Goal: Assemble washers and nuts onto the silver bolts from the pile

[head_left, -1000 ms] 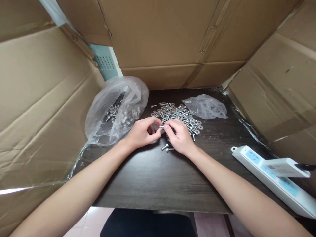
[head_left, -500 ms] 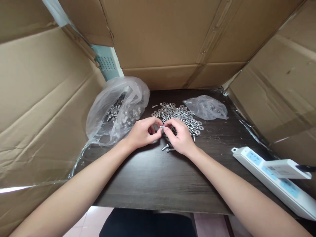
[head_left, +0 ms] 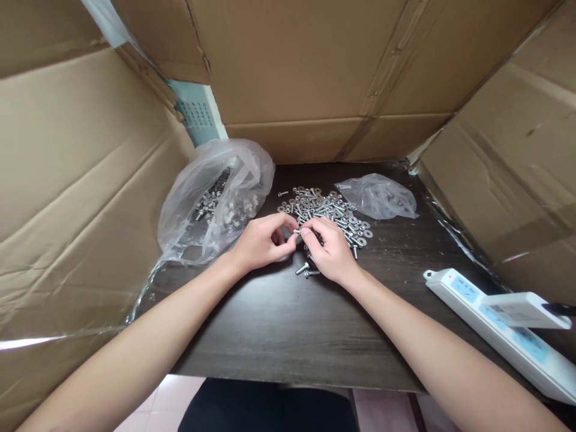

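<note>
My left hand (head_left: 261, 243) and my right hand (head_left: 330, 249) meet fingertip to fingertip over the dark table (head_left: 288, 324), both pinching one small silver bolt (head_left: 296, 231) between them. Just behind the fingers lies a loose heap of bolts and washers (head_left: 328, 210). Two stray bolts (head_left: 307, 270) lie under my right palm. To the left stands a large clear plastic bag (head_left: 211, 201) with more screws inside. A smaller clear bag (head_left: 382, 197) lies to the right of the heap.
Brown cardboard sheets (head_left: 315, 66) wall in the table at the back, left and right. A white power strip (head_left: 499, 324) with a white plug block on it lies at the right front edge. The table's front edge runs just below my forearms.
Both hands stay pinched on the bolt; the fingers shift only slightly. The view has drifted a little.
</note>
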`<state>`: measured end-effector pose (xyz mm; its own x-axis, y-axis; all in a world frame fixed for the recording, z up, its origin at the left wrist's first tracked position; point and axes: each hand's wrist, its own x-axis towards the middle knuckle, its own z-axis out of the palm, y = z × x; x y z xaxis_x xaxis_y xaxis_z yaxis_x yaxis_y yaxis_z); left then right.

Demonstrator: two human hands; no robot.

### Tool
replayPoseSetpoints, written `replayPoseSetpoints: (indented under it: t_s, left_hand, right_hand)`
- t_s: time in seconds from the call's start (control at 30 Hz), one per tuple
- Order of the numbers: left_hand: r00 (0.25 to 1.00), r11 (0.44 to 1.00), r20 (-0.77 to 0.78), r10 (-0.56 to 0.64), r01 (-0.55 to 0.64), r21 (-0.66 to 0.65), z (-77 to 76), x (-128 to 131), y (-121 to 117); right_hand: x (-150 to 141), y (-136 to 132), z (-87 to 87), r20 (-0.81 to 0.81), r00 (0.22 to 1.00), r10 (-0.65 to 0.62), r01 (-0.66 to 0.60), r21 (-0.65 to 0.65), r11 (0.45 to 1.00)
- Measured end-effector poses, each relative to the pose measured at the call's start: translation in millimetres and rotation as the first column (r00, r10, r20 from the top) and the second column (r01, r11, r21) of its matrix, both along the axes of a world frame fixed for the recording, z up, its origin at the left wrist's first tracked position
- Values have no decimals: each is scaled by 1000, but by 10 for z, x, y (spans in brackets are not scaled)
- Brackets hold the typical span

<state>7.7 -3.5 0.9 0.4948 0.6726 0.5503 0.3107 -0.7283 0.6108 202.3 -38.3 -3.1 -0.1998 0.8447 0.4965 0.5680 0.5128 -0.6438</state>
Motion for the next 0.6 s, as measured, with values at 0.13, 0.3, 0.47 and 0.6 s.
replayPoseSetpoints:
  t_s: [0.13,0.3,0.47,0.6]
  left_hand:
    - [1000,1000,14,4,-4,21,4,0,5]
    - [1000,999,14,11,-11,35,6,-4,7]
    - [1000,1000,-9,4,-4,4,2,-4,3]
    - [1000,1000,-15,-2,2,0,2,-4,3]
  right_hand:
    - [-1,-6,9,3,1000,-5,5,-9,1000]
    - [-3,-14,18,-24,1000,-3,3,-1,1000]
    - [-6,-16,24,-11,1000,0,0,-8,1000]
    - [0,-13,23,18,1000,-2,2,-30,1000]
